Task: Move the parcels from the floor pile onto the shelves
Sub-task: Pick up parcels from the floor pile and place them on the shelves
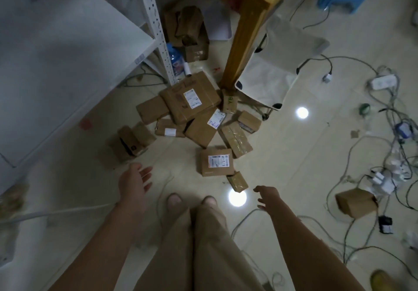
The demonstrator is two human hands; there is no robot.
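At the left stands the white metal shelf [67, 49]. Below it, the left hand [133, 182] hangs over the floor with its fingers straight and a little spread, holding nothing. The pile of parcels [192, 110] lies on the tiles ahead of the person's feet, between the shelf post and the wooden table leg [244, 37]. The labelled parcel [217, 162] is the nearest big one, and a small taped parcel [237, 181] touches its near corner. The right hand [267, 197] reaches forward just beside this small parcel, fingers loosely apart, not touching it. Further right, one brown box [356, 202] sits alone among tangled cables [384, 155].
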